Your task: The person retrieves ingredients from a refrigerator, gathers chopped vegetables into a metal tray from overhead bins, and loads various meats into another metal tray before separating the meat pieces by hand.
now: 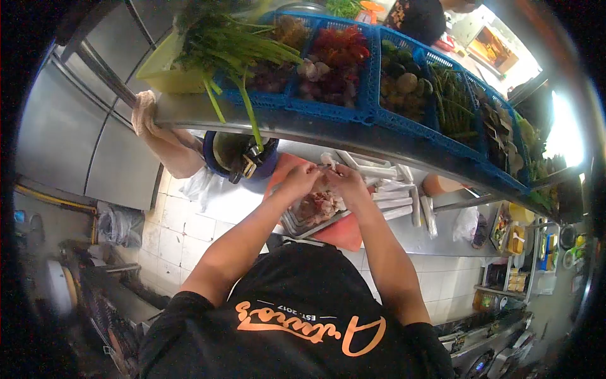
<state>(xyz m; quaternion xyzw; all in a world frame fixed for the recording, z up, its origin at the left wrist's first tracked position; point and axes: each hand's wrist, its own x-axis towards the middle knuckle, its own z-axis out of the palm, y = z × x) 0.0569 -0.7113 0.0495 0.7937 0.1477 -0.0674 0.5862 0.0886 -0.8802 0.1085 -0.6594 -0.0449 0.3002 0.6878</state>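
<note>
Both my hands meet over a metal tray (290, 225) of pale pinkish raw pieces (319, 206), which look like meat. My left hand (304, 177) has its fingers bent together at the tray's far side. Close beside it, my right hand (345, 183) is also closed, fingertips near a whitish piece (327, 159) between the hands. What each hand pinches is too small to make out. Under the tray lies an orange-red board (344, 232) on the metal counter.
A metal shelf (284, 126) crosses above the hands, bearing blue baskets (372, 76) of vegetables and hanging green stalks (252, 117). A dark blue bucket (268, 165) with utensils stands left. Wrapped white packs (392, 201) lie right. Beyond the shelf is another person (416, 19).
</note>
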